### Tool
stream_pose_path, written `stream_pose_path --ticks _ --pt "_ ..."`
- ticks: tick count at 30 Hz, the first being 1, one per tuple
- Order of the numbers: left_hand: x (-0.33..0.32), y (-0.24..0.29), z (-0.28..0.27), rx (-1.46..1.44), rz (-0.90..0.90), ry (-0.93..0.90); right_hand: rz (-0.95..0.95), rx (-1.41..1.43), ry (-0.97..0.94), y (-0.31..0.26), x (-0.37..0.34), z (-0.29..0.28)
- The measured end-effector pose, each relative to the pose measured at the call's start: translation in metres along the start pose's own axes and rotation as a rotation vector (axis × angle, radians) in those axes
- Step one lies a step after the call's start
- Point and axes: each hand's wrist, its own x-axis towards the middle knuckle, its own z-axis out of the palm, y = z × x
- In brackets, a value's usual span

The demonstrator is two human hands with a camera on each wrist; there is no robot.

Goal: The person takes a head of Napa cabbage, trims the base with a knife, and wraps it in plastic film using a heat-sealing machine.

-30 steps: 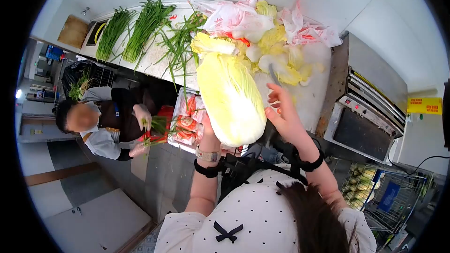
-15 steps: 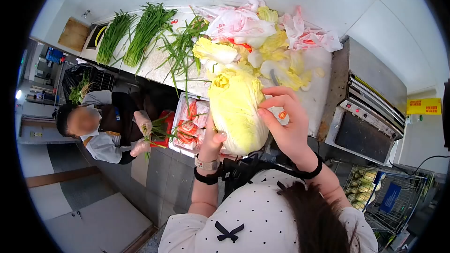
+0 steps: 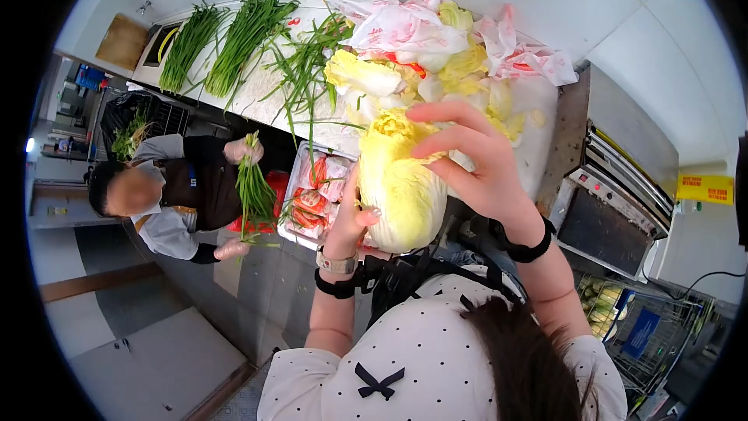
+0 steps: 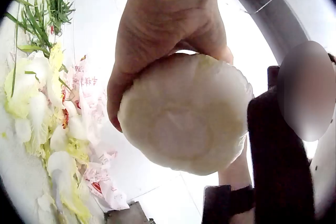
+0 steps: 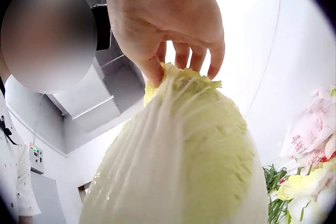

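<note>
A large napa cabbage (image 3: pixel 401 203) is held in front of the body, its yellow leafy tip turned up. My left hand (image 3: pixel 347 222) grips it from the side; in the left wrist view the fingers spread around the pale cut base (image 4: pixel 184 132). At the leafy end, my right hand (image 3: pixel 487 164) curls thumb and fingers about the leaf edges. The right wrist view has the fingertips on the frilly top of the cabbage (image 5: pixel 210 145). Beyond it on the counter lie loose yellow cabbage leaves (image 3: pixel 366 74) and pink-printed plastic bags (image 3: pixel 401 27).
Bundles of long green stalks (image 3: pixel 249 51) lie along the counter's left. A white box of red-and-white packets (image 3: pixel 312 203) stands below the counter edge. Another person (image 3: pixel 187 195) at left holds greens. A metal appliance (image 3: pixel 608 187) and a wire cart (image 3: pixel 647 335) are at right.
The cabbage has tipped so its leafy end faces up toward the head camera. My right hand has come from beside it onto the leafy tip. The other person has raised the bunch of greens.
</note>
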Motion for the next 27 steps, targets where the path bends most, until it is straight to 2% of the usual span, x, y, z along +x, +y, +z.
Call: stream_pose_path --ticks 4,7,10,12,13,15,18,21,23,25,27 --pt "-0.01 0.007 0.007 -0.117 -0.088 0.15 -0.091 0.066 0.071 -0.004 -0.004 -0.001" --pt "-0.005 -0.011 -0.008 -0.209 -0.078 0.163 -0.009 0.103 0.18 -0.016 -0.02 -0.007" --pt "0.0 -0.005 -0.004 -0.215 -0.027 0.259 -0.155 0.077 0.08 -0.029 -0.031 -0.019" --pt "0.002 -0.003 -0.004 -0.19 0.051 0.312 -0.205 0.133 0.017 -0.039 -0.044 -0.029" --pt "0.004 -0.005 -0.008 -0.252 0.107 0.298 -0.212 0.249 0.011 -0.045 -0.057 -0.034" --pt "0.012 -0.01 -0.016 -0.375 0.206 0.254 -0.175 0.276 0.021 -0.048 -0.071 -0.035" --pt "0.019 -0.004 -0.007 -0.427 0.281 0.3 -0.103 0.273 -0.005 -0.044 -0.09 -0.036" --pt "0.028 0.012 0.01 -0.41 0.35 0.448 -0.047 0.259 -0.037 -0.037 -0.104 -0.035" --pt "0.031 0.009 0.006 -0.535 0.377 0.43 -0.019 0.258 -0.052 -0.031 -0.11 -0.033" --pt "0.034 0.001 -0.008 -0.666 0.391 0.38 0.016 0.268 0.024 -0.027 -0.112 -0.026" --pt "0.034 0.0 -0.014 -0.827 0.316 0.308 0.033 0.285 0.104 -0.02 -0.12 -0.024"
